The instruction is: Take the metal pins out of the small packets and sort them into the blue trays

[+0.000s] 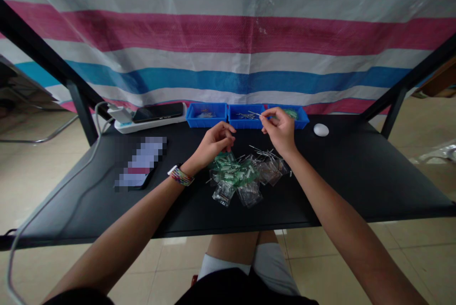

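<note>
Now the right hand pinches a thin metal pin over the blue tray; the left hand, fingers curled together, hovers above small bags.

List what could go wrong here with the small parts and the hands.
The right hand pinches a thin metal pin over the middle blue tray; it could slip onto the black table. The left hand hovers by the heap of small bags and might scatter the loose pins.

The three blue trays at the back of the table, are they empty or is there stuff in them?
Not empty. The left blue tray and middle tray each hold a few small thin parts; the right tray shows green pieces behind the right hand.
</note>
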Available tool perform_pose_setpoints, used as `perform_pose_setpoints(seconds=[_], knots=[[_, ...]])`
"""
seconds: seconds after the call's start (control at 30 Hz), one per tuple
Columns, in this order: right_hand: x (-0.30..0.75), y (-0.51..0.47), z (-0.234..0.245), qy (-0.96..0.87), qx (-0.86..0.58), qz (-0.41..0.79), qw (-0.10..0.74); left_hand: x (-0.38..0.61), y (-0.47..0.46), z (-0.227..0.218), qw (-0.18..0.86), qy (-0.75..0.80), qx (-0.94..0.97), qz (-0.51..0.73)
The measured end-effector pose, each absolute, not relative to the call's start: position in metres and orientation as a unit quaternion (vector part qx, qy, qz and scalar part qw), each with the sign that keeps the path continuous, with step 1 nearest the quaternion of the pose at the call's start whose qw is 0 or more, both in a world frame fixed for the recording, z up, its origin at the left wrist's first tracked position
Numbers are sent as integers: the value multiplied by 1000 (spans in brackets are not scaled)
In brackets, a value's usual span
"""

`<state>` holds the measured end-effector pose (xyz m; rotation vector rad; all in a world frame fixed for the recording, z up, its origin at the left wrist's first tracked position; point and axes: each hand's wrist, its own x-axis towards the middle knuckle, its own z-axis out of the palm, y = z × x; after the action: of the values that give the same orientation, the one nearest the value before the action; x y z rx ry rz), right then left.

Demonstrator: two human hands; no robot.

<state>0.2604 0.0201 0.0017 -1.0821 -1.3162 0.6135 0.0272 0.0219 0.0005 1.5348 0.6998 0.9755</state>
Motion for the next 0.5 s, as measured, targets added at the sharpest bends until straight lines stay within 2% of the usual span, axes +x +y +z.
perform_pose_setpoints(seconds=[0.13,0.3,0.37,0.5], knots=[[273,37,2,-580,-519,222,587,27,20,3,569,303,651,401],[298,31,-1,-563,-538,214,589,28,19,3,568,296,660,393],[307,25,0,-604,-538,248,533,28,19,2,568,292,664,390],[313,13,3,-718,-528,278,359,28,20,0,561,295,670,388]])
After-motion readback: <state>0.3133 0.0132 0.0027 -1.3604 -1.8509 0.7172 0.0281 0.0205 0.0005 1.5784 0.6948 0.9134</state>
